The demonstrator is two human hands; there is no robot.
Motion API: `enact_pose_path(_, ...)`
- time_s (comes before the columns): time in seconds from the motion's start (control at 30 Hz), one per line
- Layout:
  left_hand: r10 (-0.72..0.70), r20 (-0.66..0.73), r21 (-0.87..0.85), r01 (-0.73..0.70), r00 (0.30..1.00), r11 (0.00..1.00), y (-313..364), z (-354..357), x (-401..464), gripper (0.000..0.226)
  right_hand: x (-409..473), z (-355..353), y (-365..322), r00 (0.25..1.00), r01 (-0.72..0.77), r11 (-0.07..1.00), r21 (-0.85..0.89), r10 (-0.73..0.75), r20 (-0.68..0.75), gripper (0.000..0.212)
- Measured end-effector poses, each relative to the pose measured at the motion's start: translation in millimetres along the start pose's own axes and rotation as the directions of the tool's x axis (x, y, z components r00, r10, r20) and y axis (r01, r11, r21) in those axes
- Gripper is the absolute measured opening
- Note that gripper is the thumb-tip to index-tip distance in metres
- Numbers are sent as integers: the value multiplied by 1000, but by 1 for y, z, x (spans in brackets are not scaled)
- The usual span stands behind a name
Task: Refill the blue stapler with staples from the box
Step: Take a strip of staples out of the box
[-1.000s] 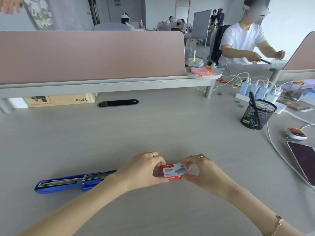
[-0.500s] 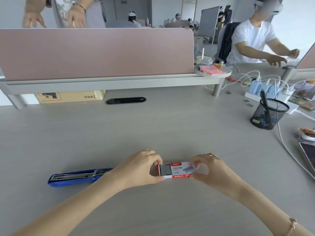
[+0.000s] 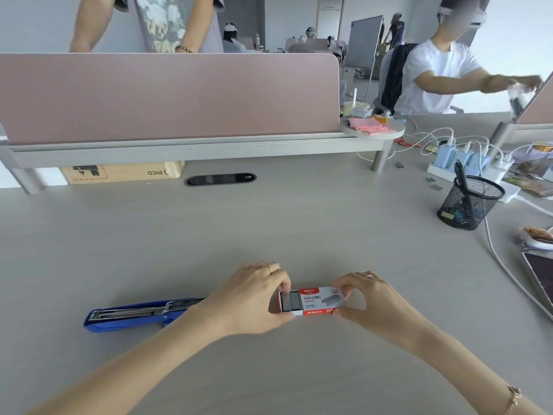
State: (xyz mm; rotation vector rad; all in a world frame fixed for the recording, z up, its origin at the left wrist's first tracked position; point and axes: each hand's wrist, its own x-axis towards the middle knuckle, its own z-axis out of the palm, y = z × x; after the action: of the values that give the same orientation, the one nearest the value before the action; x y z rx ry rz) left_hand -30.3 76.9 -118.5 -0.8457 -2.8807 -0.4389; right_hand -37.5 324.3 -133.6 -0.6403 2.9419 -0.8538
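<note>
Head view, looking down at a pale grey desk (image 3: 269, 229): two bare hands are meeting over a small red and white staple box (image 3: 321, 301) near the front of the desk. The left hand (image 3: 248, 298) is pinching the box's left end, thumb below and fingers curled over the top, where the inner tray is sitting partly slid out and showing grey staples (image 3: 291, 301). The right hand (image 3: 371, 298) is gripping the box's right end between thumb and curled fingers. Both hands are closed snugly on the box; whether it is resting on the desk or lifted just above it cannot be told.

Just to the left of the grip, partly hidden behind the left wrist, the blue stapler (image 3: 131, 316) is lying flat on the desk with its top opened and the metal staple channel showing. It is not being touched.

Well beyond the grip, a pink desk divider (image 3: 167, 94) is running across the view. Far off to the right of the grip, a black mesh pen cup (image 3: 466, 205) is standing beside white cables and blue chargers (image 3: 457, 154)
</note>
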Motion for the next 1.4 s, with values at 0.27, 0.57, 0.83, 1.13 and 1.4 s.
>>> enact_pose_path(0.27,-48,24,-7,48,999,999,-4,2,2,41,0,0,0,1000,22,1000,-12,-22,2,32)
enact_pose_path(0.57,-156,90,-204,171,984,964,-5,-4,5,30,-1,1,0,1000,16,1000,-26,-16,10,32)
enact_pose_path(0.83,-237,91,-359,254,967,898,-11,-3,10,13,-3,3,-4,1000,-12,997,-76,12,3,35)
enact_pose_path(1.13,-321,37,-422,306,946,854,-6,-9,12,14,-8,5,-28,995,44,988,-149,-56,-79,51)
enact_pose_path(1.4,-463,-13,-516,391,886,762,1,-16,1,13,5,33,-69,966,112,990,-83,-128,-224,27)
